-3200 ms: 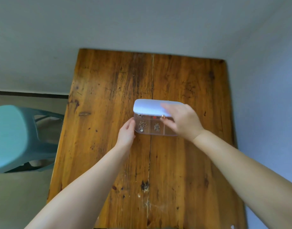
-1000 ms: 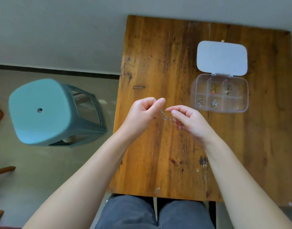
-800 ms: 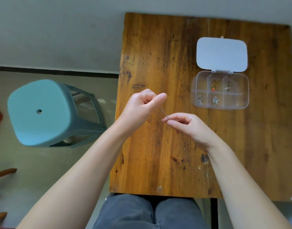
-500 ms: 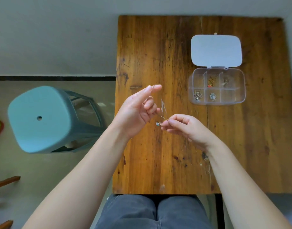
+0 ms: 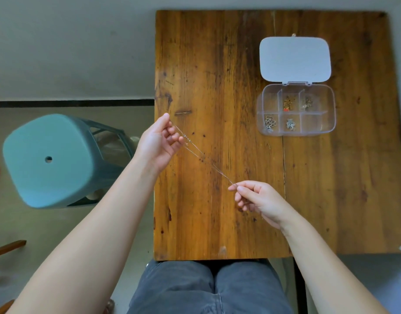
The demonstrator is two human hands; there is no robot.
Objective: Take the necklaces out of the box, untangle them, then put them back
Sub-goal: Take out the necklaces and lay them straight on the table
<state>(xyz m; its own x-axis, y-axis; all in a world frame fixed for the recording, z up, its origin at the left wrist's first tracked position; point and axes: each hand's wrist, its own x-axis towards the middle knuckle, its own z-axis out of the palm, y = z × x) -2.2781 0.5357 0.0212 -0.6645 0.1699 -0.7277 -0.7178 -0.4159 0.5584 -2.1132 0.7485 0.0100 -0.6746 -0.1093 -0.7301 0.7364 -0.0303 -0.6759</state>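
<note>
A thin silver necklace (image 5: pixel 205 158) is stretched taut above the wooden table (image 5: pixel 217 75). My left hand (image 5: pixel 159 142) pinches its upper left end and my right hand (image 5: pixel 255 198) pinches its lower right end. The clear compartment box (image 5: pixel 317 125) lies open at the table's far right, its white lid (image 5: pixel 294 58) folded back flat. Small bunched necklaces sit in several compartments: a gold and red one (image 5: pixel 287 103), a dull one (image 5: pixel 307 103), and two silver ones (image 5: pixel 268 123) in the near row. The near right compartment holds nothing.
A teal plastic stool (image 5: pixel 50 159) stands on the floor left of the table. My legs in grey trousers (image 5: pixel 208 288) are under the table's near edge. A brown wooden piece (image 5: pixel 7 248) shows at the lower left.
The box was opened and a necklace taken out. In the last second my hands drew apart, left up and left, right down and right, and the bunched chain now runs straight between them.
</note>
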